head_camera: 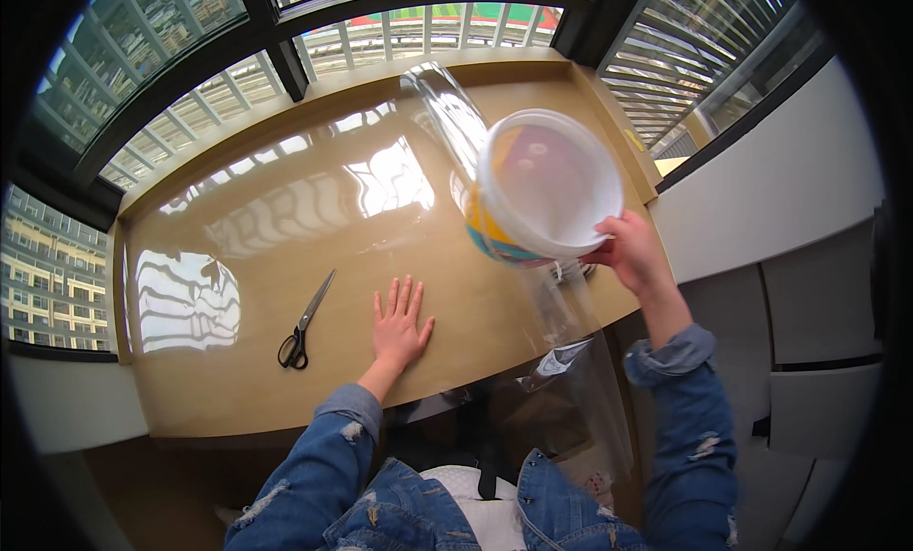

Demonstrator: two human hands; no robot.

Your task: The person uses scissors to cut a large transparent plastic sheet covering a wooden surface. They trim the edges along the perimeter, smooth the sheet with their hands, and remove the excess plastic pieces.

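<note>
My left hand [401,333] lies palm down on the wooden desktop [235,401] with its fingers spread and nothing in them. Left of it rests a pair of black-handled scissors [305,326], blades pointing toward the window. In my right hand [631,248] is the rim of a white plastic bucket [549,184] with yellow, teal and purple colouring. The bucket is tilted toward me, over the right part of the desktop. Behind it runs a roll of clear plastic film [456,116]. Some clear film [599,394] also hangs over the front edge, below the bucket.
A raised wooden ledge [613,116] borders the desktop at the back and sides. Dark-framed windows [285,66] stand beyond it. Grey cabinet fronts [820,408] are on the right. A small object under the bucket is mostly hidden.
</note>
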